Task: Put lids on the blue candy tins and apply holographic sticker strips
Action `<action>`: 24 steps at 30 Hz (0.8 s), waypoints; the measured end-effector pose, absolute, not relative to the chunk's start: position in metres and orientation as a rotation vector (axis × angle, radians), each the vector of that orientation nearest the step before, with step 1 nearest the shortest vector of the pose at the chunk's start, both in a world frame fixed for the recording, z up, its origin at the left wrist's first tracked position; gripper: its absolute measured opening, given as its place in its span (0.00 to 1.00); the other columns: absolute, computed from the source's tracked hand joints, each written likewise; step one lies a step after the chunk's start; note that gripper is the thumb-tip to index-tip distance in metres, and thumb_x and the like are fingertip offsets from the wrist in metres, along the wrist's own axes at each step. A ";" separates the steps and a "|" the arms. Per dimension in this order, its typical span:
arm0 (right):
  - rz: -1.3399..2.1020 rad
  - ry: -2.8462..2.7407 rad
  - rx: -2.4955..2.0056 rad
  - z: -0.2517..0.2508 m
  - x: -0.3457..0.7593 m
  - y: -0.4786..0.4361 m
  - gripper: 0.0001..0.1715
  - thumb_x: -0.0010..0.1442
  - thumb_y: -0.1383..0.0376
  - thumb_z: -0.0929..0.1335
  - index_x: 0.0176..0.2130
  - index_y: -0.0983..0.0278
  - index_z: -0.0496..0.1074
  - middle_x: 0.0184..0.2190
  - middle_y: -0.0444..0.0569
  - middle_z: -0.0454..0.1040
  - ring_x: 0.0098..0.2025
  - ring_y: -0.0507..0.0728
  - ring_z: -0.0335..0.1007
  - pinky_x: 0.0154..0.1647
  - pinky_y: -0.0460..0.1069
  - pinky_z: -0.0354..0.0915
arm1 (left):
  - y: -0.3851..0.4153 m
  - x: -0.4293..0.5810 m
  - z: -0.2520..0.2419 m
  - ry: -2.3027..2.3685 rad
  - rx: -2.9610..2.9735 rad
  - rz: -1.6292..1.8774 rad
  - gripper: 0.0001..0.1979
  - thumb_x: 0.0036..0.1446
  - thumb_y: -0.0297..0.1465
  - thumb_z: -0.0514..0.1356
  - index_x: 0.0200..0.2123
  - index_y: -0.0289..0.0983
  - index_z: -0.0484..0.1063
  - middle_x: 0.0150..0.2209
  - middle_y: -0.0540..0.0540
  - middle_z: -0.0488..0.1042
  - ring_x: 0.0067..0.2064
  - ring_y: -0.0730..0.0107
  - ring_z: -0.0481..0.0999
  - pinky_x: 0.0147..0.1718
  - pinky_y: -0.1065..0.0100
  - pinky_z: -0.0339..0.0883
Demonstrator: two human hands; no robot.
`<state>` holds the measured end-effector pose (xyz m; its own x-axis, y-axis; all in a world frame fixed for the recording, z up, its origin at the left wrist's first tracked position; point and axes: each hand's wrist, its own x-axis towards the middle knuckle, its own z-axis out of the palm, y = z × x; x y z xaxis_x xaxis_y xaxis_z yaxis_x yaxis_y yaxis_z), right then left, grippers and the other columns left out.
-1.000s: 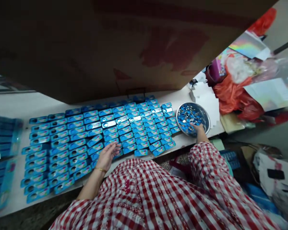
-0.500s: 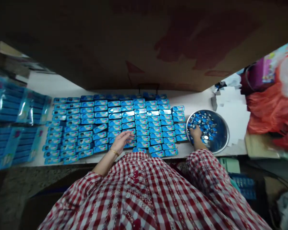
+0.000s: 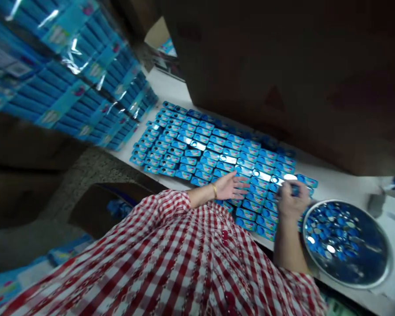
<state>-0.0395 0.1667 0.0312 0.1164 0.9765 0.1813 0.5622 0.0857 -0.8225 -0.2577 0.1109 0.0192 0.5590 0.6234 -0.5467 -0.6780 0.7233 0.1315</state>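
Steadily, my right grip [image 3: 292, 202] pinches a small blue piece [image 3: 295, 189] above the blue cases [image 3: 217, 149], the steel bowl [image 3: 349, 286] just beside it, my left grip [image 3: 229, 186] open over the rows.

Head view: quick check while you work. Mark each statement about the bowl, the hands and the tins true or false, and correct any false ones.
1. The steel bowl holds loose blue and silver pieces. True.
2. The right hand is inside that bowl. False: it is above the blue tins beside the bowl, holding a small blue piece at its fingertips.
3. The left hand has a gold bangle at its wrist. True.
4. The tins lie in a loose heap. False: they lie in close rows on a white table.
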 end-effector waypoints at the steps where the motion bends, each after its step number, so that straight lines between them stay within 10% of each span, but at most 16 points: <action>1: 0.596 -1.723 -1.444 0.033 -0.081 0.157 0.10 0.55 0.58 0.63 0.32 0.61 0.68 0.26 0.45 0.69 0.26 0.54 0.66 0.29 0.50 0.65 | 0.111 -0.264 0.017 0.558 -0.112 0.786 0.24 0.56 0.49 0.52 0.43 0.35 0.71 0.38 0.40 0.77 0.38 0.60 0.77 0.41 0.57 0.66; 12: 0.661 -2.627 -0.703 0.018 -0.321 0.086 0.13 0.60 0.56 0.64 0.42 0.56 0.73 0.43 0.50 0.74 0.50 0.61 0.63 0.55 0.59 0.55 | 0.056 -0.440 0.004 0.730 -0.456 1.230 0.13 0.61 0.30 0.49 0.29 0.34 0.70 0.22 0.50 0.70 0.23 0.77 0.68 0.27 0.74 0.64; 24: 1.143 -2.122 -1.588 -0.011 -0.355 0.087 0.14 0.53 0.62 0.64 0.39 0.65 0.72 0.27 0.45 0.72 0.29 0.53 0.66 0.34 0.47 0.61 | -0.001 -0.565 0.003 0.787 -0.501 1.235 0.11 0.59 0.34 0.51 0.35 0.34 0.70 0.32 0.42 0.74 0.30 0.70 0.74 0.22 0.74 0.61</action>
<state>-0.3548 0.0868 -0.0114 -0.3722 0.8958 -0.2430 0.6959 0.0961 -0.7117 -0.5648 -0.0010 0.0033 0.1252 0.6372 -0.7605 -0.9585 0.2756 0.0731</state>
